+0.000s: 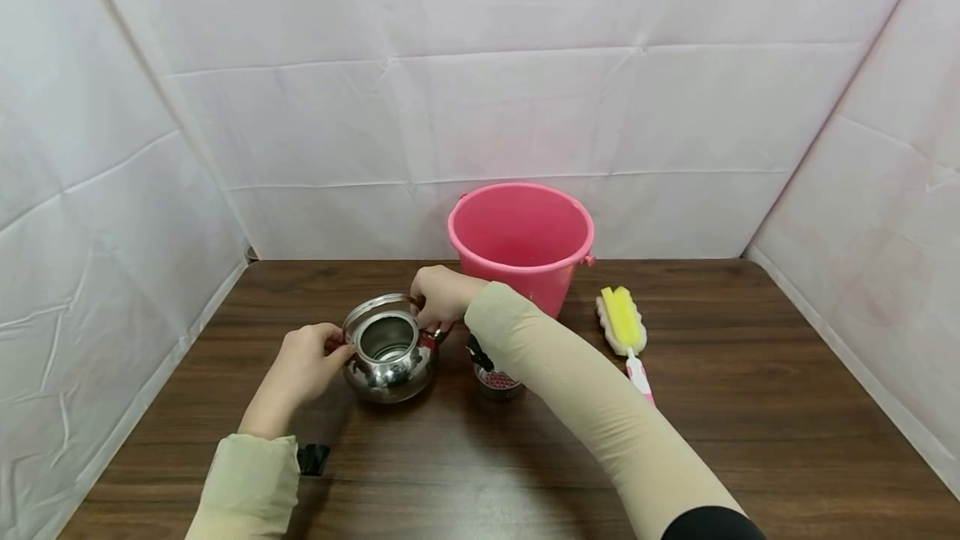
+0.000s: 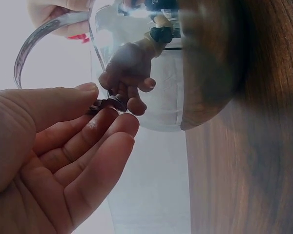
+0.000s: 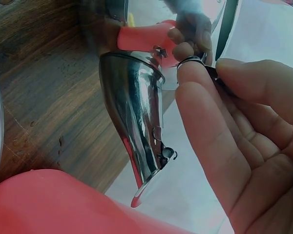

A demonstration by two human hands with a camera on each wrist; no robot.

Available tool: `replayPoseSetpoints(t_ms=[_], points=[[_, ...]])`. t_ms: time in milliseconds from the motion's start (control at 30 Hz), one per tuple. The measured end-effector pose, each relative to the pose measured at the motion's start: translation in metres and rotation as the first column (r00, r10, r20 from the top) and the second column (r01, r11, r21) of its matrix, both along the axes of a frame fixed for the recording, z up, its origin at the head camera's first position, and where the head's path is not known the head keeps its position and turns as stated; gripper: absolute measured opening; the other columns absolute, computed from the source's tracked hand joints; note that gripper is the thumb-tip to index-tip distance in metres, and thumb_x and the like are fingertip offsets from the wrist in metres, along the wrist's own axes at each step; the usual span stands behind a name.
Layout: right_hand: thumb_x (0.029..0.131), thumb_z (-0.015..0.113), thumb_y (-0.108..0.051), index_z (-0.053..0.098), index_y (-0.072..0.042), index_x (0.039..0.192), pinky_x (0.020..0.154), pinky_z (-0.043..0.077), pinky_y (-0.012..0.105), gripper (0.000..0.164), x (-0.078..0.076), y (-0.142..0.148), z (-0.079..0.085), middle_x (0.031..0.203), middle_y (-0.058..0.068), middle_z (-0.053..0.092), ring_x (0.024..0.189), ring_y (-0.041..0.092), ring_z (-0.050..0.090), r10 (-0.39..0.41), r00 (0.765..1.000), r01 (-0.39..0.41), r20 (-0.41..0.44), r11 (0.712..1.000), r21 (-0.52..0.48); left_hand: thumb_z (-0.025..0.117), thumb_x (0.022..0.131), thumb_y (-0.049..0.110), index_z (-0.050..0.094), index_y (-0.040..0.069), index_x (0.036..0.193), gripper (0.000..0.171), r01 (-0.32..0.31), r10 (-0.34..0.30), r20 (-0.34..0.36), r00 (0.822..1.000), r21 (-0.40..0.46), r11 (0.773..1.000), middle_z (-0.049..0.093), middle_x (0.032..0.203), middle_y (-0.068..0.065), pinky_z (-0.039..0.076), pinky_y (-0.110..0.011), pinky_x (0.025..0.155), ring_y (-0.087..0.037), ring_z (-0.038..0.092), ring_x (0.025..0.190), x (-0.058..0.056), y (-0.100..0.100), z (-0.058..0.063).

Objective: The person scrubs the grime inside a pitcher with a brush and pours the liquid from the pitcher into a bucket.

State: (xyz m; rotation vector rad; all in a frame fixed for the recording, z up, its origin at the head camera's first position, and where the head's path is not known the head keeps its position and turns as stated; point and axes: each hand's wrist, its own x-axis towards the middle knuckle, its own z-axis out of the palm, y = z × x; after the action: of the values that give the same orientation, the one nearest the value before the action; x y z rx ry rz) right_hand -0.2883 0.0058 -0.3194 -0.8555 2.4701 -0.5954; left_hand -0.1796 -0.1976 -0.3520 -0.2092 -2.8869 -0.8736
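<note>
A shiny stainless steel kettle (image 1: 390,377) stands on the table with its round mouth uncovered. Its arched handle (image 2: 31,41) is tipped to the far side of the mouth. At the left end of that handle, my left hand (image 1: 307,365) pinches the small metal fitting between thumb and fingers. My right hand (image 1: 444,297) reaches across and pinches the fitting at the other end, beside the spout (image 3: 132,102). The left wrist view shows my left hand (image 2: 73,146) mirrored in the kettle's side; thumb and forefinger of my right hand (image 3: 254,117) meet at the fitting in the right wrist view.
Behind the right forearm is a pink bucket (image 1: 517,267). A round metal piece with a dotted top (image 1: 501,386) sits under that forearm, partly covered. Farther right lies a yellow and white sponge brush (image 1: 622,323) on the wooden table (image 1: 750,407). White sheets surround the table.
</note>
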Motion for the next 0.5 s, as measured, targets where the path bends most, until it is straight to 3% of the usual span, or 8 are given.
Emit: replayPoseSetpoints(t_ms=[233,333,500], points=[[0.086,0.061,-0.005,0.065,-0.007,0.080,0.062,0.058,0.035,0.007,0.000,0.000,0.012,0.068,0.005,0.065,0.062,0.021,0.067,-0.001,1.000,0.000,-0.027,0.998,-0.059,0.065,0.087,0.008,0.068,-0.003,0.090,0.012,-0.006,0.009,-0.076,0.997,0.038,0.999,0.070,0.081,-0.012,0.051,-0.037,0.066,-0.023,0.066,0.076,0.001,-0.004,0.010],[0.086,0.061,-0.005,0.065,-0.007,0.081,0.067,0.058,0.040,0.007,-0.001,-0.001,0.017,0.070,0.005,0.064,0.069,0.027,0.069,0.002,1.000,-0.003,-0.021,0.998,-0.067,0.065,0.087,0.008,0.068,-0.003,0.090,0.012,-0.003,0.007,-0.084,0.996,0.042,0.999,0.070,0.082,-0.014,0.052,-0.039,0.067,-0.025,0.066,0.077,0.001,-0.005,0.014],[0.087,0.060,-0.006,0.066,-0.005,0.084,0.066,0.058,0.037,0.007,0.000,0.001,0.019,0.071,0.004,0.063,0.072,0.028,0.069,0.008,1.000,-0.010,-0.021,0.997,-0.078,0.064,0.088,0.009,0.067,-0.003,0.093,0.014,-0.007,0.011,-0.075,0.997,0.049,0.999,0.070,0.085,-0.015,0.053,-0.041,0.069,-0.026,0.066,0.079,0.002,-0.005,0.016]])
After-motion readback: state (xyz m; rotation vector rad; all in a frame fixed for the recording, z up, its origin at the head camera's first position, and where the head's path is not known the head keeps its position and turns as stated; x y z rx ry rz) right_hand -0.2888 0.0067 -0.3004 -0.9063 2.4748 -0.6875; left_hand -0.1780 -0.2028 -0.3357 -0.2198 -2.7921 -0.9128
